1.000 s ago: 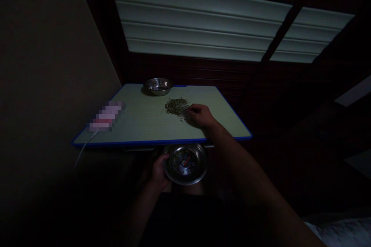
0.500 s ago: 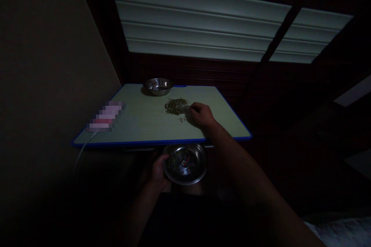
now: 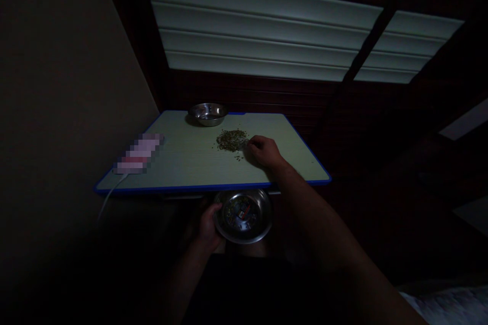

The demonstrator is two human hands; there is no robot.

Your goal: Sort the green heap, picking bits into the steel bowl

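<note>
Gripping the near steel bowl (image 3: 247,240) at its left side, the left hand (image 3: 209,224) appears in the head view just below the front edge of the bench (image 3: 186,162), its thumb over the rim. Small greenish bits (image 3: 231,209) lie inside that bowl, around a red and pale patch (image 3: 244,211) at the bottom; whether this is a label or a reflection cannot be told.

Above it, the right hand (image 3: 265,151) rests low at the right edge of the heap of small green-brown grains (image 3: 231,139), fingers curled and fingertips drawn together. Whether anything is pinched between them is too dark to tell. The heap spreads near the middle of the pale bench top, thinning toward the fingertips, with a few stray grains (image 3: 238,158) just in front of it.

The far steel bowl (image 3: 211,121) stands upright near the back edge, behind the heap and to its left. At the bench's left end lies a pixelated flat pink object (image 3: 139,154), a white cable (image 3: 110,195) running from it over the blue rim (image 3: 213,188). Behind the bench is a dark-framed panel with pale slats (image 3: 259,30).
</note>
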